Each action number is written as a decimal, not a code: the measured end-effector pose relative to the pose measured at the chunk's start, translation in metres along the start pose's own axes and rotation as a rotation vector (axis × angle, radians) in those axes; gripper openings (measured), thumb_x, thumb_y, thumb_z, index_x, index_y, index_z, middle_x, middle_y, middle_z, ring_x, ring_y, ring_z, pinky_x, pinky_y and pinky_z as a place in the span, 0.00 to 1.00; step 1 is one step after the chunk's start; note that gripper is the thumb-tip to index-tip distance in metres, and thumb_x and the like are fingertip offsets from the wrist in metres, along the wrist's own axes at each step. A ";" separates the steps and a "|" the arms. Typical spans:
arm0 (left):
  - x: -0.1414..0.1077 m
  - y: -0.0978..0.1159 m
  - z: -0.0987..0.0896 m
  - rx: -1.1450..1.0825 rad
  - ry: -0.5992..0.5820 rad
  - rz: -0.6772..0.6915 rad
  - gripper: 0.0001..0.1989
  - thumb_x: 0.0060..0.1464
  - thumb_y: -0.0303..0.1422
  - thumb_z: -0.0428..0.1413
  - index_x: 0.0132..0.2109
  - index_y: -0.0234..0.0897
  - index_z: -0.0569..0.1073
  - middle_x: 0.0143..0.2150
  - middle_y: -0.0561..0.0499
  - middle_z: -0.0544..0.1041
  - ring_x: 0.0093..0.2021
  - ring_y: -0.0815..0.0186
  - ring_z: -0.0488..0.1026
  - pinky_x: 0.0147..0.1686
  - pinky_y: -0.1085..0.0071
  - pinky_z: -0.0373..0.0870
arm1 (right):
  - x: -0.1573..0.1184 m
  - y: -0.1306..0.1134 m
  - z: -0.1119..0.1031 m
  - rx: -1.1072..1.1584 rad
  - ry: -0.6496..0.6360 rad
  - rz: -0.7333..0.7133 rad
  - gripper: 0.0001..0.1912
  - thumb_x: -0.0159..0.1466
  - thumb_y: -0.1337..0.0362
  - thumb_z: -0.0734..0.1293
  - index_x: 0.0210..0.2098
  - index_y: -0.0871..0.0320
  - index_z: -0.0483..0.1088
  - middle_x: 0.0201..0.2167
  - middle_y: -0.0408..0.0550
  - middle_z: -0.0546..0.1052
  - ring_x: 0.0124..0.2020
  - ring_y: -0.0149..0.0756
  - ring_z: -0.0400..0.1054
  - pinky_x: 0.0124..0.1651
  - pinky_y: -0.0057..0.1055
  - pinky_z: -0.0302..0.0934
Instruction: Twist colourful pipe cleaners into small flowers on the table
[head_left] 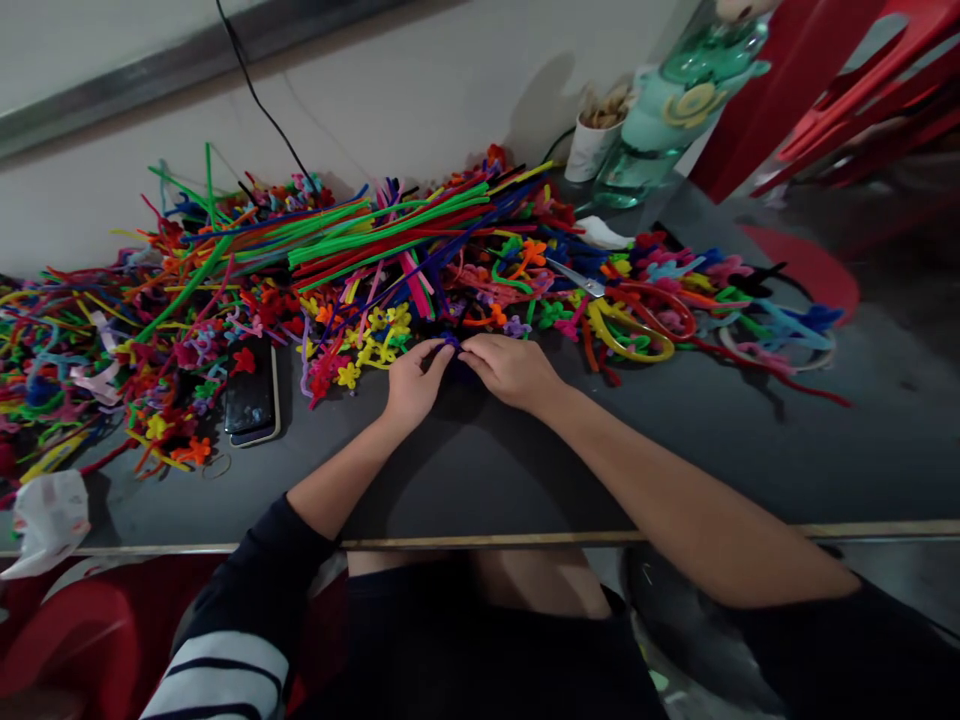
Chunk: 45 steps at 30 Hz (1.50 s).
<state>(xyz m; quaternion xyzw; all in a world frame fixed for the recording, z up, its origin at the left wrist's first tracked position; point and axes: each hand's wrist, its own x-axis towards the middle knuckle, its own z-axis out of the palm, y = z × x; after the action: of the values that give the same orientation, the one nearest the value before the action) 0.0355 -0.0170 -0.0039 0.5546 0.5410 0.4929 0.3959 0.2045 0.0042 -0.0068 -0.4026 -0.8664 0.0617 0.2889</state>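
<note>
Between the fingertips of both hands is a dark purple-blue pipe cleaner [452, 343], bent into a small shape partly hidden by the fingers. My left hand [417, 378] pinches it from the left, thumb against forefinger. From the right, my right hand [511, 370] pinches the same piece, its other fingers curled under. Just beyond the hands lie yellow pipe-cleaner flowers [386, 335] and a bundle of straight green pipe cleaners [390, 228]. To the right of my right hand rest scissors [630, 330] with yellow and red handles.
A phone [253, 395] lies left of my hands beside a heap of coloured pipe-cleaner pieces [157, 370]. At the back right stand a paper cup [592, 148] and a green-tinted bottle [649, 135]. A crumpled white wrapper [52, 510] sits at the table's front left edge.
</note>
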 end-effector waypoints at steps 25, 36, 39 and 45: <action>0.004 -0.009 -0.008 0.066 -0.001 0.018 0.12 0.53 0.39 0.58 0.31 0.34 0.78 0.27 0.52 0.76 0.26 0.71 0.68 0.29 0.73 0.64 | 0.005 0.002 0.005 -0.048 0.002 -0.127 0.19 0.71 0.63 0.56 0.36 0.58 0.77 0.32 0.49 0.81 0.34 0.37 0.74 0.32 0.31 0.59; 0.005 -0.007 -0.014 -0.031 -0.150 0.062 0.17 0.54 0.46 0.58 0.36 0.34 0.76 0.28 0.51 0.75 0.26 0.71 0.69 0.28 0.74 0.68 | 0.015 0.000 0.005 0.793 0.228 0.191 0.17 0.60 0.48 0.69 0.41 0.52 0.78 0.37 0.47 0.78 0.32 0.33 0.69 0.35 0.33 0.64; 0.004 -0.004 -0.014 -0.057 -0.225 0.077 0.23 0.51 0.52 0.58 0.36 0.33 0.77 0.27 0.51 0.75 0.26 0.71 0.69 0.28 0.74 0.67 | 0.018 0.004 0.006 1.010 0.037 0.264 0.18 0.55 0.46 0.72 0.35 0.52 0.80 0.28 0.44 0.75 0.24 0.29 0.64 0.27 0.31 0.59; 0.001 -0.001 -0.017 -0.033 -0.296 0.112 0.24 0.50 0.53 0.59 0.36 0.33 0.79 0.28 0.50 0.77 0.27 0.71 0.69 0.29 0.74 0.66 | 0.019 0.006 0.003 1.115 -0.082 0.272 0.16 0.51 0.48 0.75 0.31 0.52 0.80 0.27 0.42 0.75 0.23 0.27 0.61 0.27 0.30 0.56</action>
<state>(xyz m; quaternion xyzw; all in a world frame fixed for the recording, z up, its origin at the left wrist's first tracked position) 0.0191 -0.0175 -0.0015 0.6438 0.4368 0.4359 0.4525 0.1973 0.0228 -0.0027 -0.2945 -0.6537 0.5614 0.4132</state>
